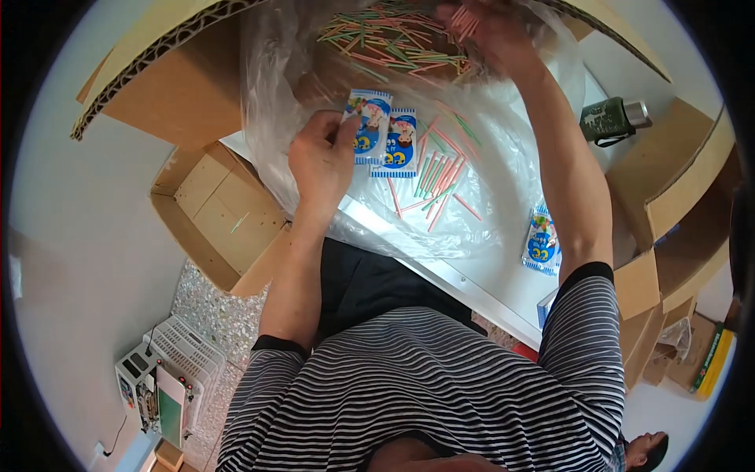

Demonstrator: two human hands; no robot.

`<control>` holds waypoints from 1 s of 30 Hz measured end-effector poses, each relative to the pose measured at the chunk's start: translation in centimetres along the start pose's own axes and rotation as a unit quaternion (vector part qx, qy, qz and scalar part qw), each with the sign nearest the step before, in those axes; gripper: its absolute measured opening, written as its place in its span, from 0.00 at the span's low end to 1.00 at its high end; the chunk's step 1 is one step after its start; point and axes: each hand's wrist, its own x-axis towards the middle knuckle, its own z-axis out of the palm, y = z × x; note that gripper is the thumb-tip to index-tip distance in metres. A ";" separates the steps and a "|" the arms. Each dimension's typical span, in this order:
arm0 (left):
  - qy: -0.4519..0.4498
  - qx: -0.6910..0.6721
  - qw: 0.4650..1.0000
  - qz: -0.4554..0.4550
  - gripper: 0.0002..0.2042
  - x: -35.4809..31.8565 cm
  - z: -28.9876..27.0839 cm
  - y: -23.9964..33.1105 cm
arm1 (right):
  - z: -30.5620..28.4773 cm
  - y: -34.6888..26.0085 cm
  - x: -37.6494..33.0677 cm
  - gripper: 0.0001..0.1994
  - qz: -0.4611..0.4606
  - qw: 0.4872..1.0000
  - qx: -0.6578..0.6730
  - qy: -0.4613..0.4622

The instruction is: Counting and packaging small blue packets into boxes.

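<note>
My left hand pinches the edge of a small blue and white packet with a cartoon figure. It overlaps a second, similar packet lying on the clear plastic sheet. At the far side, my right hand is closed around a small bunch of thin pink sticks; its fingertips are partly hidden. Below it spreads a large heap of thin pink and green sticks in the plastic-lined cardboard box. A smaller loose group of sticks lies right of the packets.
More packets lie on the white table near my right elbow. A dark green flask stands beyond my right forearm. Open cardboard boxes flank me, a shallow one at left holding a few sticks. Another person is at lower right.
</note>
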 end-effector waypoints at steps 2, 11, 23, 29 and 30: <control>0.026 -0.018 0.999 -0.015 0.09 -0.5 -2.6 -1.8 | 12.5 -2.5 -0.2 0.10 0.144 0.973 0.130 0.124; -0.013 -0.311 0.935 -0.167 0.09 0.9 -0.3 1.1 | 16.4 -3.4 -8.2 0.22 0.130 0.970 0.176 0.104; -0.015 0.291 0.942 0.169 0.11 0.6 -0.5 1.8 | 17.5 -3.3 -11.6 0.21 0.129 0.977 0.081 0.146; 0.048 0.235 0.936 0.259 0.11 0.8 -1.3 2.6 | 17.5 -3.6 -11.9 0.19 0.054 0.985 0.067 0.151; 0.036 0.176 0.954 0.242 0.11 0.6 -1.5 3.0 | 17.5 -3.7 -12.0 0.19 0.053 0.985 0.068 0.152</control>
